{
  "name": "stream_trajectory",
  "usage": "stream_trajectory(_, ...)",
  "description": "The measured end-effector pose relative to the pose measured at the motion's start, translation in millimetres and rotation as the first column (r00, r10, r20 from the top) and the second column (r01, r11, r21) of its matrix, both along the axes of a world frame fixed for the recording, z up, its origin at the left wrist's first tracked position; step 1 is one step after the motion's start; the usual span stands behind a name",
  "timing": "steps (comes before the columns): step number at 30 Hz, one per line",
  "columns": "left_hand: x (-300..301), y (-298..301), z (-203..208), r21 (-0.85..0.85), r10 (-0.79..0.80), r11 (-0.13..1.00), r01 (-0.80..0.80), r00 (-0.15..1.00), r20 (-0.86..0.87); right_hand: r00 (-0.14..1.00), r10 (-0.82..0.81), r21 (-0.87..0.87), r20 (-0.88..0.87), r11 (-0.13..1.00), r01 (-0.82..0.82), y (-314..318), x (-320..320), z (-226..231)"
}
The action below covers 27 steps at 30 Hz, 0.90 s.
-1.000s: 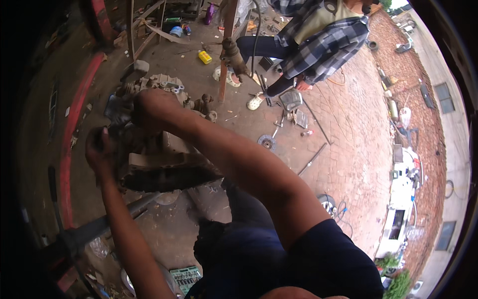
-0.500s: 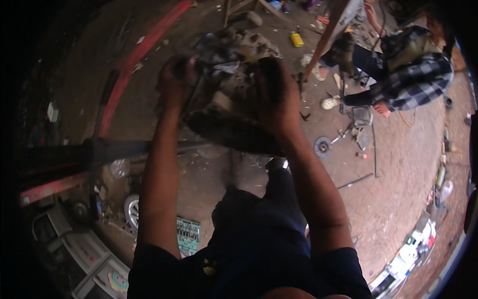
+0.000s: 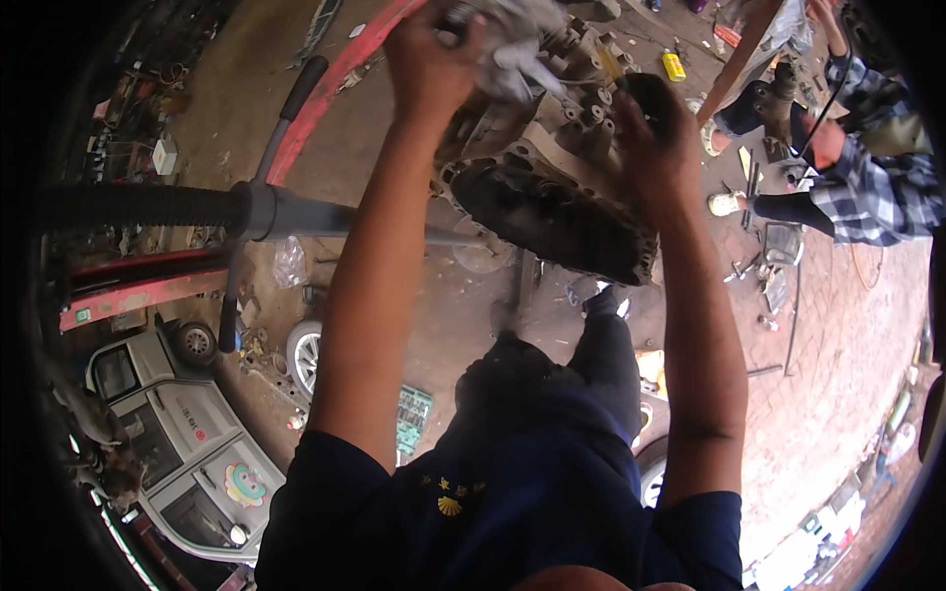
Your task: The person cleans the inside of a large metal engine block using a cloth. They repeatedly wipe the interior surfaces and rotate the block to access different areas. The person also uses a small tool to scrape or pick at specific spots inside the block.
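Note:
A dirty metal gearbox [image 3: 540, 148] is in front of me, its wide, dark, hollow bell end [image 3: 552, 217] tilted toward me. At its upper left, my left hand [image 3: 429, 69] is closed, with a round metal part showing between thumb and fingers. Crumpled grey cloth-like material [image 3: 517, 49], blurred, lies against that hand and over the far end of the gearbox. My right hand [image 3: 658, 138] wraps the gearbox's right side. Its fingers look black and are partly hidden.
A grey pole [image 3: 296, 215] with black handles stands at the left, beside red rails [image 3: 148, 294]. A co-worker in a checked shirt [image 3: 882, 187] sits at the right among metal parts. A green socket set [image 3: 412, 419], a wheel [image 3: 305, 355] and a yellow container [image 3: 673, 67] are on the floor.
The view has shifted, so the gearbox and both hands appear farther right and higher, and more of the vehicle at the lower left shows. Both hands stay at the gearbox's sides.

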<state>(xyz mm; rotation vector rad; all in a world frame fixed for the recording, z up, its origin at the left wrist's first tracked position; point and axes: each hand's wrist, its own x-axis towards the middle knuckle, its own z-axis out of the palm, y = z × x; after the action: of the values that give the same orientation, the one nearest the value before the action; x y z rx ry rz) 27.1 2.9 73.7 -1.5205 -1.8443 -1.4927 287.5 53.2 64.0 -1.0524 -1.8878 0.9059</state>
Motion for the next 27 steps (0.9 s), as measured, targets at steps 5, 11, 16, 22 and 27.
stream_trajectory(5, 8.4, -73.9, 7.1, 0.119, -0.065, 0.993, 0.007, 0.871, 0.487, 0.974, 0.145, 0.135, 0.171, 0.976, -0.169, 29.9, -17.9, 3.4)
stream_trajectory(11, 58.9, -157.4, -5.1, 0.089, -0.087, 0.995, 0.048, 0.856, 0.509, 0.763, 0.138, 0.142, 0.631, 0.947, -0.289, 42.1, -51.7, -2.4)
stream_trajectory(16, 75.7, -226.5, -28.4, -0.018, -0.008, 1.000, 0.024, 0.783, 0.621, 0.812, 0.027, 0.366, 0.584, 0.883, -0.293, 30.3, -37.4, 3.2)
stream_trajectory(22, 93.9, -274.7, -48.1, -0.101, 0.009, 0.989, 0.105, 0.647, 0.762, 0.941, 0.332, 0.277, 0.063, 0.900, -0.336, -85.3, -1.4, 42.3)
stream_trajectory(27, 125.7, -280.8, -59.3, -0.131, -0.012, 0.940, 0.316, 0.411, 0.911, 0.807, 0.554, -0.261, 0.202, 0.825, -0.501, -191.3, 12.1, -1.4)
